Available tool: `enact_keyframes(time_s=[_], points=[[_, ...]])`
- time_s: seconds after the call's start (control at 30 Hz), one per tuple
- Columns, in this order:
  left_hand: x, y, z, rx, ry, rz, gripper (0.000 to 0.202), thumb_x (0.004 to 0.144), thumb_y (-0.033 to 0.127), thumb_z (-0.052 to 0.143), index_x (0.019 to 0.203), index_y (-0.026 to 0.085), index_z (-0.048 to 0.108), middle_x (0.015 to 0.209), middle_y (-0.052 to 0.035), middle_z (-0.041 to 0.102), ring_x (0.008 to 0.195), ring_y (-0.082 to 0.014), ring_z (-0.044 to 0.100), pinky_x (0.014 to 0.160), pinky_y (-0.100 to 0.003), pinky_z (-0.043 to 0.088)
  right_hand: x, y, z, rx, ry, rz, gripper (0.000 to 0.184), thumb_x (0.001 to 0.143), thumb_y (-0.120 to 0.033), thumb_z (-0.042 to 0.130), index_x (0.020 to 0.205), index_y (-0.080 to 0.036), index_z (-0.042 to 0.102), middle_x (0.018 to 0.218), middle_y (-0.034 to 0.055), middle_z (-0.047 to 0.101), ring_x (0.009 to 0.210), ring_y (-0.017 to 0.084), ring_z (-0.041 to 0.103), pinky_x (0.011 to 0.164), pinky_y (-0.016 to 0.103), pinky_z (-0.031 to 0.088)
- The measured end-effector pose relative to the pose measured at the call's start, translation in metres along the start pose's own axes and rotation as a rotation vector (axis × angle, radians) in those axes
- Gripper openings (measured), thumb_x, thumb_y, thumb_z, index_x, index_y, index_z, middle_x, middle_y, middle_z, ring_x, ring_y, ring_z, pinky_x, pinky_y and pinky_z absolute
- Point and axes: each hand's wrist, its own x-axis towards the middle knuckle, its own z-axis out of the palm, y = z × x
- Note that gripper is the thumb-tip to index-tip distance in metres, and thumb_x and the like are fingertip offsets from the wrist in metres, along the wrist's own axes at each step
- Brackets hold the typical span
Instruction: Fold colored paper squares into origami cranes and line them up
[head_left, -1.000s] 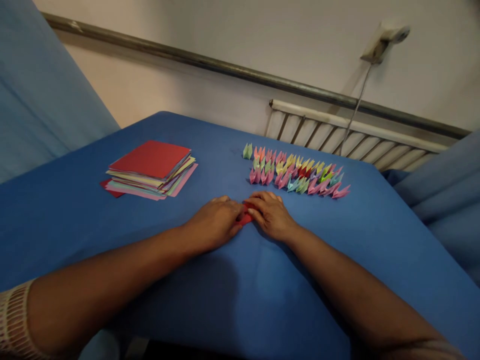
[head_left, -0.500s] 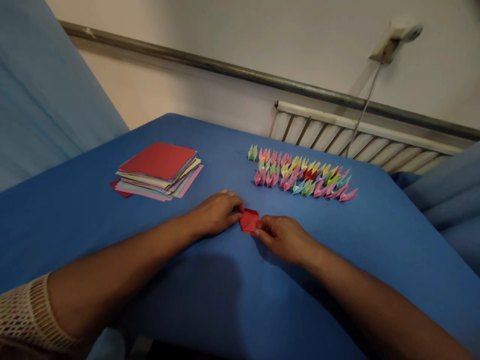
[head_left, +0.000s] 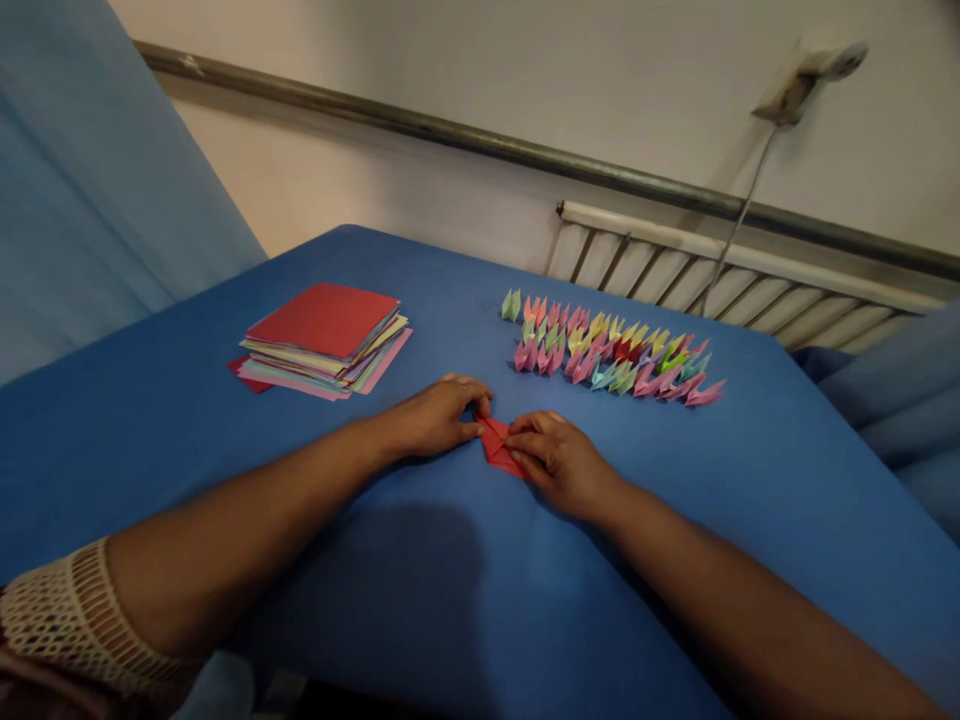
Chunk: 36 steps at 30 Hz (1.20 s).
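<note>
A small folded piece of red origami paper (head_left: 498,446) lies on the blue tabletop between my two hands. My left hand (head_left: 448,413) pinches its upper left edge between thumb and fingers. From the right, my right hand (head_left: 559,458) has its thumb and fingertips closed on the paper, at its middle and right side. Creases and a folded flap show on the paper's face; its right end is partly hidden behind the right fingers.
A stack of coloured paper squares (head_left: 324,322), red on top, sits at the left. Rows of small folded paper cranes (head_left: 611,345) stand at the right rear. Behind the blue table (head_left: 442,275) are a wall pipe (head_left: 465,137) and a radiator (head_left: 675,245). Blue curtains (head_left: 127,180) hang at the sides.
My right fingers have moved in over the middle of the red paper, and its outline and flap look different. The left hand still holds its left edge. The view has shifted slightly.
</note>
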Motion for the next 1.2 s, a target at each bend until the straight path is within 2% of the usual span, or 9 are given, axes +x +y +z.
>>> enact_keyframes(time_s=[0.1,0.2,0.37,0.5,0.63,0.8,0.93,1.07,1.2], points=[[0.000,0.002,0.002,0.001,0.014,-0.009,0.010,0.076,0.020,0.061,0.086,0.019,0.060,0.103,-0.0047,0.065,0.104,-0.0217,0.056,0.096,-0.035,0.039,0.000,-0.003,-0.004,0.000,-0.006,-0.012,0.027,0.092,-0.017,0.051,0.117,-0.019,0.062,0.109,0.0091,0.064,0.100,0.021,0.056,0.092,0.039,0.045],[0.000,0.003,0.002,0.026,0.025,-0.031,0.016,0.077,0.023,0.061,0.092,0.018,0.061,0.105,-0.0058,0.065,0.104,-0.0223,0.055,0.095,-0.035,0.040,0.000,-0.004,-0.008,-0.016,-0.041,-0.028,0.034,0.093,-0.020,0.051,0.126,-0.019,0.056,0.110,0.0088,0.064,0.100,0.021,0.056,0.091,0.039,0.045],[-0.002,-0.003,-0.005,0.107,0.006,-0.128,0.037,0.075,0.032,0.067,0.108,0.018,0.061,0.112,-0.0086,0.063,0.107,-0.0252,0.054,0.093,-0.036,0.042,-0.001,-0.004,-0.011,-0.129,-0.136,-0.046,0.028,0.096,-0.024,0.049,0.119,-0.024,0.065,0.113,0.0087,0.062,0.100,0.021,0.054,0.087,0.038,0.045],[-0.001,-0.011,-0.008,0.138,0.001,-0.132,0.029,0.077,0.031,0.063,0.104,0.019,0.063,0.112,-0.0073,0.064,0.110,-0.0252,0.053,0.096,-0.036,0.040,-0.001,-0.007,-0.011,-0.140,-0.135,-0.042,0.028,0.096,-0.025,0.048,0.117,-0.023,0.066,0.112,0.0092,0.062,0.098,0.021,0.054,0.086,0.038,0.045],[0.002,-0.016,-0.003,0.120,0.029,-0.099,0.020,0.079,0.031,0.062,0.095,0.019,0.065,0.113,-0.0070,0.065,0.113,-0.0248,0.054,0.101,-0.037,0.037,-0.002,-0.009,-0.008,-0.132,-0.104,-0.039,0.028,0.096,-0.024,0.048,0.115,-0.021,0.068,0.110,0.0096,0.062,0.097,0.021,0.054,0.086,0.037,0.045],[0.004,-0.016,0.002,0.113,0.080,-0.132,0.014,0.078,0.026,0.062,0.089,0.019,0.066,0.120,-0.0080,0.064,0.118,-0.0256,0.053,0.103,-0.039,0.037,-0.004,-0.014,-0.006,-0.118,-0.072,-0.022,0.028,0.094,-0.022,0.050,0.117,-0.020,0.067,0.111,0.0099,0.062,0.100,0.022,0.052,0.087,0.037,0.046],[0.006,-0.016,0.001,0.057,0.075,-0.086,0.012,0.082,0.025,0.060,0.090,0.020,0.068,0.120,-0.0075,0.065,0.121,-0.0236,0.052,0.105,-0.039,0.035,-0.005,-0.018,-0.005,-0.108,-0.057,-0.007,0.029,0.095,-0.022,0.048,0.117,-0.020,0.067,0.112,0.0100,0.061,0.101,0.022,0.052,0.089,0.038,0.046],[0.005,-0.016,-0.002,-0.010,-0.032,0.037,0.018,0.081,0.030,0.067,0.096,0.023,0.071,0.125,-0.0063,0.062,0.122,-0.0238,0.051,0.106,-0.039,0.034,-0.005,-0.017,-0.004,-0.090,-0.068,0.019,0.029,0.095,-0.024,0.049,0.119,-0.024,0.066,0.118,0.0094,0.060,0.105,0.022,0.052,0.092,0.039,0.045],[0.002,-0.011,-0.008,0.030,-0.078,0.127,0.018,0.084,0.024,0.064,0.099,0.026,0.073,0.124,-0.0052,0.062,0.119,-0.0229,0.052,0.106,-0.040,0.033,-0.003,-0.014,-0.006,-0.099,-0.086,0.042,0.031,0.094,-0.026,0.051,0.122,-0.026,0.065,0.132,0.0096,0.054,0.112,0.023,0.051,0.097,0.042,0.043]])
